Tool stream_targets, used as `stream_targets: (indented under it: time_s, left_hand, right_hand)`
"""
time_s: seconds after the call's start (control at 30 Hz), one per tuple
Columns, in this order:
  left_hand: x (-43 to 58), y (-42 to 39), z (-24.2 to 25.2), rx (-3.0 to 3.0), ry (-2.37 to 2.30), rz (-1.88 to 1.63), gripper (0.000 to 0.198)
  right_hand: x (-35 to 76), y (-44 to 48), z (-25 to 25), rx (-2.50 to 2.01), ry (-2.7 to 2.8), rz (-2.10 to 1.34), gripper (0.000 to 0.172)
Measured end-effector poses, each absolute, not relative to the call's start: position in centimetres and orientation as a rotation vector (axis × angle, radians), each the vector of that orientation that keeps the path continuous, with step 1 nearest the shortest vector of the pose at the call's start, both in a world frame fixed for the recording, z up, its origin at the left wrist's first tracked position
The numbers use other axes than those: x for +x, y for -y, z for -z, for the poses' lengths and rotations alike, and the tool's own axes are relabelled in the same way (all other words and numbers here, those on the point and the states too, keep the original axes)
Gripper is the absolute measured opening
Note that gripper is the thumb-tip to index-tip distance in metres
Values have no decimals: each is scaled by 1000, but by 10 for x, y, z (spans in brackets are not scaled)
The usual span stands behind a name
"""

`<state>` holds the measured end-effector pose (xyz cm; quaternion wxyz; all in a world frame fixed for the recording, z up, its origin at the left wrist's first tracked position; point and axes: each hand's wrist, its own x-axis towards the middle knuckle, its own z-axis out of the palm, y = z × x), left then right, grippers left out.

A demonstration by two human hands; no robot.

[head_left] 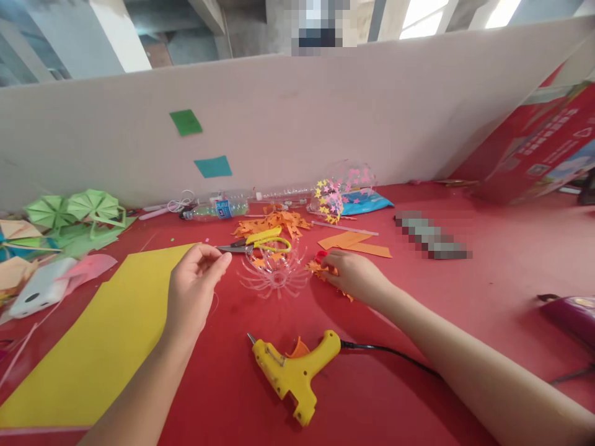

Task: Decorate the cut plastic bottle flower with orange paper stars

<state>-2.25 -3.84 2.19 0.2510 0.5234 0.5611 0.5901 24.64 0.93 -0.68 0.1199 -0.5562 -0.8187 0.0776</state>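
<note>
My left hand [195, 282] is raised near the yellow sheet's edge, thumb and fingertips pinched together; anything between them is too small to make out. A fine strand shows beside its wrist. My right hand [356, 272] bends its fingers down at small orange paper stars [316, 269], by a red ring-shaped piece [320, 255]; whether it pinches a star is hidden. Between the hands sits a clear plastic bottle bottom cut into curling strips [277, 279], with orange stars on it. Just behind lie scissors [281, 243] with yellow handles and a yellow cutter [263, 235].
A yellow glue gun [297, 371] lies in front, its black cord running right under my forearm. Yellow sheet [106, 334] covers the left. Behind are an orange star pile [279, 223], orange strips [356, 241], a plastic bottle [218, 209] and a star-covered clear piece [328, 201].
</note>
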Motion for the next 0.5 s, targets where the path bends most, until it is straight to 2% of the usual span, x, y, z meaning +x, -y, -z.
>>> stream_targets:
  time_s: [0.07,0.2,0.33,0.5]
  left_hand:
    - [-19,45,-20,1497,-1541,-1533,19]
    - [-10,55,-17,1649,-1572,-1344,34]
    - [-6,60,-18,1739,-1547,-1295,46]
    - [-7,65,-21,1719,-1498,-1339,43]
  right_hand:
    - [238,-9,17,-1595,2434,-159,16]
    - [228,-6,24,-1561,2467,-83,22]
    - [227,-5,26,-1562,2416,-96,16]
    - [235,-9,21,-1586,2210,-221,11]
